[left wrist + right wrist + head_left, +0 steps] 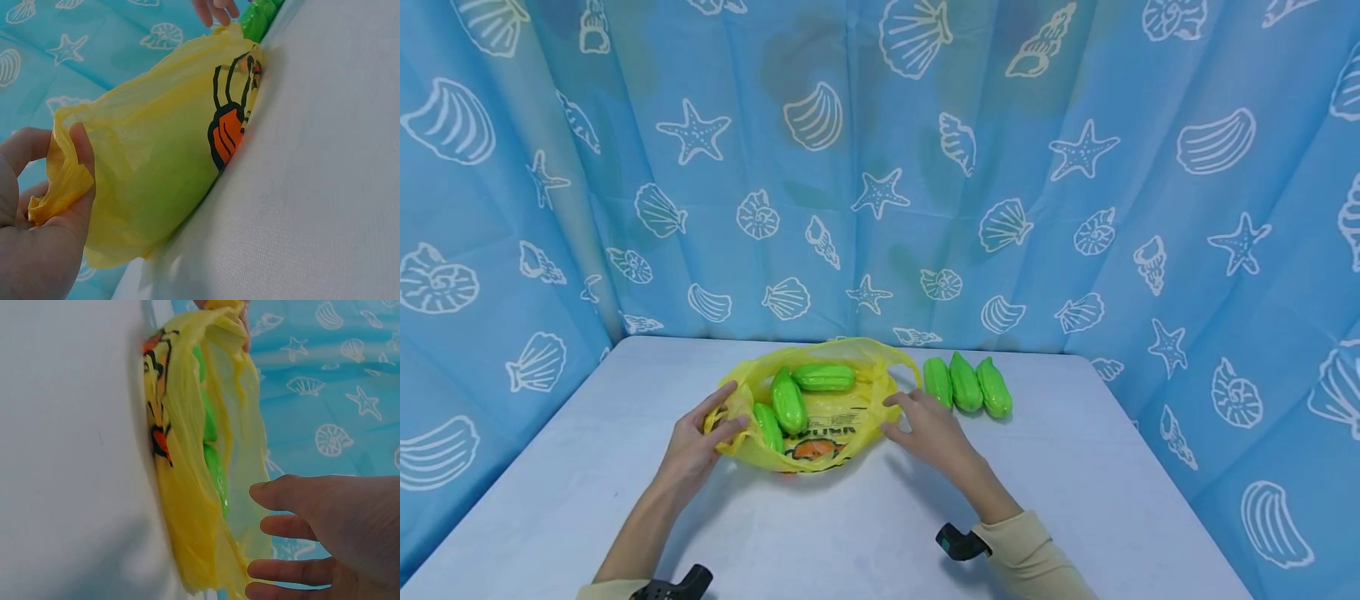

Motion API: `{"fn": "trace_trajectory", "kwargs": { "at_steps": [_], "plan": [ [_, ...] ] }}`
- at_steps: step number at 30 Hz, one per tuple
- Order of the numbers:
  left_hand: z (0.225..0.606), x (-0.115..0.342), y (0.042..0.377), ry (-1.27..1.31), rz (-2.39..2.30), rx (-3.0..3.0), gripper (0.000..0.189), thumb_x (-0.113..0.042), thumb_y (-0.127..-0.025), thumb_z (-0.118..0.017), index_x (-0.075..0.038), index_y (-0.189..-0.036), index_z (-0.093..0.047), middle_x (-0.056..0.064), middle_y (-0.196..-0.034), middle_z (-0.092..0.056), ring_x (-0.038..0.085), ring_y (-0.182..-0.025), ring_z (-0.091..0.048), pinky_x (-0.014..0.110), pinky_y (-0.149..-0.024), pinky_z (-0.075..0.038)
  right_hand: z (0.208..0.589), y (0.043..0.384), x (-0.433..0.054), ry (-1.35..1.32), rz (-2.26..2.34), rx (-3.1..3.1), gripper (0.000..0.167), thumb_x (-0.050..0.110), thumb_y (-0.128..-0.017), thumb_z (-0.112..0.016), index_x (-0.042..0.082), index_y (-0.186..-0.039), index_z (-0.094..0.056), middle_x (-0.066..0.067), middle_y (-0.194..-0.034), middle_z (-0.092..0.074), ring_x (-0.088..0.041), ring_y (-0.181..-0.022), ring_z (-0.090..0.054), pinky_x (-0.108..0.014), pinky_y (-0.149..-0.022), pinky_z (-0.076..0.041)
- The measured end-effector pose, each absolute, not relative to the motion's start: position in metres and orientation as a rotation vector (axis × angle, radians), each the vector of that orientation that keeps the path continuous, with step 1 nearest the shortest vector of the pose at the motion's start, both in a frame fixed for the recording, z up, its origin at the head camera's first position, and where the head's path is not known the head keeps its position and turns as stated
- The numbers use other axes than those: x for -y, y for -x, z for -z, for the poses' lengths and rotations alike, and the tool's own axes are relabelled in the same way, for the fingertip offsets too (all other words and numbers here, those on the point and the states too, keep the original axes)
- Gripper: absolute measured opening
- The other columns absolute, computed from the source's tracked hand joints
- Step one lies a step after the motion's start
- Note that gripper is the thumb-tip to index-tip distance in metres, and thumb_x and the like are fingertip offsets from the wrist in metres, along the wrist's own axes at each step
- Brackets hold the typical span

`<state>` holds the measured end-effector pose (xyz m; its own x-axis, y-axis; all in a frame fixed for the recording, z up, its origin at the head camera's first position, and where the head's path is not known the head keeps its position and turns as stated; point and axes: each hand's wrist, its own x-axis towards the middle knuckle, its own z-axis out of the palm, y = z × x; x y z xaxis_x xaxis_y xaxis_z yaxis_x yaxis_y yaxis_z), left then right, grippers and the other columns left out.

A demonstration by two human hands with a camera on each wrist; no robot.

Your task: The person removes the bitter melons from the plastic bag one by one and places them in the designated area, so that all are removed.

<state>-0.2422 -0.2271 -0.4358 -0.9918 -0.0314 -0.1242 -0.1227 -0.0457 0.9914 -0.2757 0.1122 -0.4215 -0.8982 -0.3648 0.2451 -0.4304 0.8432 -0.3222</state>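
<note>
A yellow plastic bag (874, 398) with printed black and orange figures lies on the table, its mouth spread wide. Three shiny green gourd-like vegetables are inside it: one gourd (823, 377) crosswise at the back, another gourd (788, 402) slanting, a third gourd (767, 427) partly hidden by the near left rim. My left hand (694, 442) pinches the bag's left edge, the gathered plastic (65, 187) between thumb and fingers. By the bag's right edge is my right hand (931, 429), fingers apart and relaxed, holding nothing; in the right wrist view its fingers (290, 572) reach toward the plastic.
Outside the bag, just right of it, several similar gourds lie in a row: a left gourd (937, 379), a middle gourd (966, 383) and a right gourd (994, 388). The white table (820, 542) ends at a blue shell-patterned curtain (925, 242).
</note>
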Motion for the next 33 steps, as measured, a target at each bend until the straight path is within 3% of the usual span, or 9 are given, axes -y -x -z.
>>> {"fn": "trace_trajectory", "kwargs": {
  "at_steps": [8,21,33],
  "plan": [
    [0.436,0.227,0.241,0.175,-2.199,-2.151,0.080,-0.032,-0.089,-0.073,-0.028,-0.155,-0.028,-0.002,-0.165,-0.011,0.017,-0.142,-0.027,0.006,-0.090,-0.048,0.420,0.268,-0.094,-0.727,-0.584,2.840,0.037,0.036,-0.093,-0.066,0.018,-0.124,-0.063,-0.013,-0.118,-0.064,-0.029,-0.101,-0.063,-0.043,-0.080,-0.055],
    [0.436,0.226,0.242,0.165,-2.219,-2.124,0.080,-0.029,-0.089,-0.073,-0.027,-0.155,-0.028,-0.002,-0.165,-0.010,0.016,-0.143,-0.027,0.008,-0.092,-0.048,0.406,0.272,-0.064,-0.806,-0.521,2.853,0.041,0.040,-0.094,-0.064,0.020,-0.129,-0.060,-0.009,-0.124,-0.063,-0.026,-0.109,-0.062,-0.041,-0.082,-0.056],
    [0.434,0.225,0.242,0.182,-2.200,-2.148,0.080,-0.031,-0.089,-0.073,-0.027,-0.155,-0.028,-0.002,-0.166,-0.009,0.017,-0.142,-0.027,0.006,-0.090,-0.048,0.401,0.297,-0.049,-0.936,-0.590,2.942,0.047,0.038,-0.096,-0.062,0.015,-0.136,-0.056,-0.009,-0.134,-0.060,-0.025,-0.121,-0.057,-0.042,-0.097,-0.052]
  ]
}}
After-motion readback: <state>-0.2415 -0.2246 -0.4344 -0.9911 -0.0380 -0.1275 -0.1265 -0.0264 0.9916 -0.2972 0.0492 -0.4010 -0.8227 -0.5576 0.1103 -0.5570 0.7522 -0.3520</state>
